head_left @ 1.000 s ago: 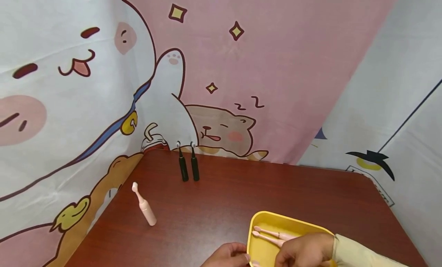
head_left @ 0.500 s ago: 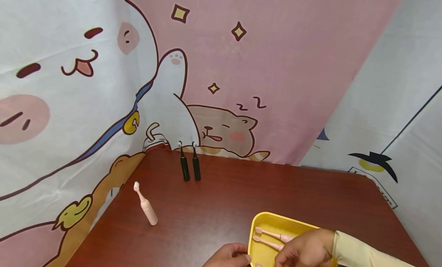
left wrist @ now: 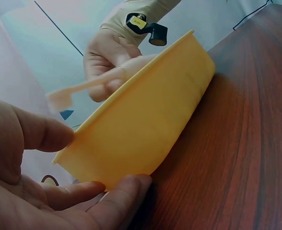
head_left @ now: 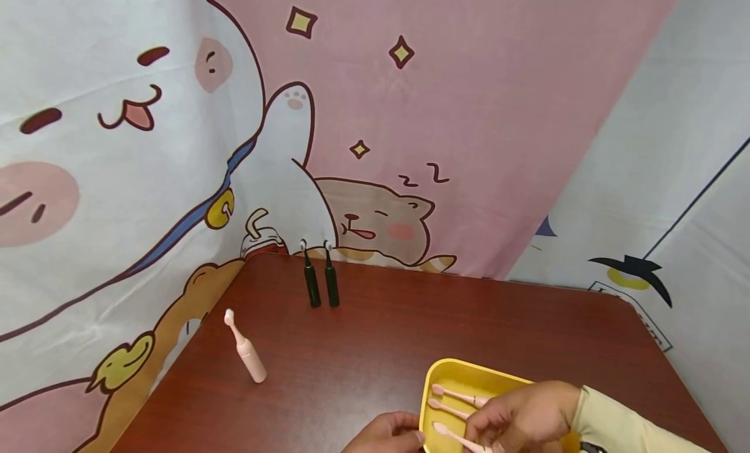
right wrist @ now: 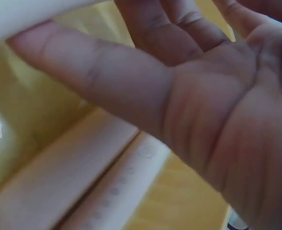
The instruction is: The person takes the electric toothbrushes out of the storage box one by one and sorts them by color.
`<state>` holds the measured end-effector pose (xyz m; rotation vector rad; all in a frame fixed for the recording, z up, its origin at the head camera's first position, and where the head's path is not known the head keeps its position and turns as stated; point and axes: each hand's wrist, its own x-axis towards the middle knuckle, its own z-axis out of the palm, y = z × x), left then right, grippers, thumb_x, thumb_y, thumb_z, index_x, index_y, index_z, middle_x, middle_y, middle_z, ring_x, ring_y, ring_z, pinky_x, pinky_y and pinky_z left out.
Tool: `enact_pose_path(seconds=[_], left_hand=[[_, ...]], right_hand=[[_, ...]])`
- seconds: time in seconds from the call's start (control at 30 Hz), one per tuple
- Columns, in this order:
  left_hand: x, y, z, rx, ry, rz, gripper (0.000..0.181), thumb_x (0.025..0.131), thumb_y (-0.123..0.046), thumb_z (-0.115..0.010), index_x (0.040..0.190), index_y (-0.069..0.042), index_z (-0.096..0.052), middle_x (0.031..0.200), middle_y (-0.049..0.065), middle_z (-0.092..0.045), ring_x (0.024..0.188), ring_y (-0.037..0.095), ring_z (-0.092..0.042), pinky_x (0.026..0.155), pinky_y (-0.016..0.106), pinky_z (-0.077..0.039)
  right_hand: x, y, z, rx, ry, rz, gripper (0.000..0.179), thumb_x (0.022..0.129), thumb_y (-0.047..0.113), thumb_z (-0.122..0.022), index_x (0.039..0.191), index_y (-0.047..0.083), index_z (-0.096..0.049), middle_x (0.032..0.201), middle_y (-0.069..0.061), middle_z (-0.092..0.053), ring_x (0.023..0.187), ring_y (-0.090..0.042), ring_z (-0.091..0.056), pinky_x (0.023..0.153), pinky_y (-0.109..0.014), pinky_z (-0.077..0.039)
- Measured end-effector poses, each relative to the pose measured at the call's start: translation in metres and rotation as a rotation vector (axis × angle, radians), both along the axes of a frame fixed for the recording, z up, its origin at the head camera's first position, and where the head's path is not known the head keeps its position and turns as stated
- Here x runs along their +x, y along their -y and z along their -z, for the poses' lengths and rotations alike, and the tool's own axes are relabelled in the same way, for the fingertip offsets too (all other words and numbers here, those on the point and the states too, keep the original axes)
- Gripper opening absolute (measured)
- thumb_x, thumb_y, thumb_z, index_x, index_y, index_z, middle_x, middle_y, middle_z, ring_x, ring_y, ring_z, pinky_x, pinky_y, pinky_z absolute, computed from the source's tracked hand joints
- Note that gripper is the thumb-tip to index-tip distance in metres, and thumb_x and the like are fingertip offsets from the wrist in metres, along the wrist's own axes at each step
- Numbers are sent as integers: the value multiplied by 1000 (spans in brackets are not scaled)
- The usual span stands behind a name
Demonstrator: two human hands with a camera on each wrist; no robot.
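Observation:
My left hand [head_left: 387, 433] holds the left end of a yellow tray [head_left: 426, 401], thumb at the rim and fingers low on the outer wall [left wrist: 141, 115], as the left wrist view shows. My right hand [head_left: 524, 414] pinches a pink electric toothbrush [head_left: 451, 433] by its handle. In the left wrist view that toothbrush [left wrist: 86, 86] is raised over the tray's rim, brush head toward the left hand. Two more pink toothbrushes [head_left: 459, 393] lie side by side inside. Their handles [right wrist: 114, 187] fill the lower part of the right wrist view, one bearing a row of small dots.
On the brown table [head_left: 351, 362], another pink toothbrush [head_left: 250, 360] is at the left. Two black electric toothbrushes [head_left: 312, 287] are side by side farther back. A cartoon-print cloth [head_left: 469, 114] hangs along the back and left edges.
The right hand has drawn a pink toothbrush up, so its head and neck now show in front of the other two. The left hand has stayed at the tray's end.

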<state>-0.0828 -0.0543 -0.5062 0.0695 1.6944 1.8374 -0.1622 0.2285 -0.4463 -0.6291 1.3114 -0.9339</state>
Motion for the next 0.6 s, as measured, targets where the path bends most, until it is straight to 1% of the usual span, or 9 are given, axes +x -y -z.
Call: enact_pose_path(seconds=[0.07,0.2,0.23,0.3,0.4,0.43,0.5,0.6], left_hand=[[0,0,0,-11,-8,-6,29,95,-16,-61,117,4,-63,98,11,-71,86,19,-68,77,34,-58],[1,0,-1,-40,-16,-17,29,95,-17,-62,116,2,-64,95,10,-71,84,20,-68,76,34,-58],[1,0,0,-43,-21,-19,29,95,-17,-62,116,2,-64,95,9,-71,83,20,-68,75,34,-58],[1,1,0,-31,-32,-19,29,95,-17,-62,116,3,-64,96,10,-72,84,20,-68,75,33,-58],[2,1,1,1,-43,-16,31,95,-16,-61,118,5,-63,98,12,-72,86,21,-69,76,32,-58],[2,1,2,6,-44,-13,32,95,-16,-61,119,5,-62,99,12,-72,86,21,-69,76,32,-58],[1,1,3,14,-45,-8,33,95,-16,-60,119,5,-62,99,12,-72,87,21,-69,77,33,-58],[1,1,4,14,-59,-2,33,95,-16,-60,119,6,-62,100,13,-72,88,21,-68,77,33,-58]], right_hand=[[1,-1,-4,-36,-53,17,33,99,12,-55,132,4,-53,105,9,-56,94,-1,-52,79,-15,-43],[1,1,-14,-72,-123,66,35,100,15,-53,134,7,-52,109,5,-60,95,-4,-55,80,-16,-44],[0,2,-16,-67,-126,76,34,101,17,-52,134,8,-51,108,4,-60,94,-4,-56,78,-16,-46],[-2,6,-22,-64,-135,89,34,102,19,-50,135,11,-50,108,3,-61,97,-6,-58,78,-19,-52],[-5,12,-31,-82,-139,99,32,105,20,-46,136,13,-47,113,-4,-64,100,-10,-62,74,-29,-58],[-6,14,-34,-96,-128,105,33,105,19,-45,138,13,-46,115,-7,-64,101,-13,-63,72,-33,-59],[-8,19,-40,-122,-131,114,34,106,18,-43,139,12,-45,118,-13,-64,103,-15,-64,73,-36,-60],[-11,28,-48,-160,-156,135,33,106,18,-43,139,10,-45,119,-22,-63,103,-18,-65,73,-42,-60]])
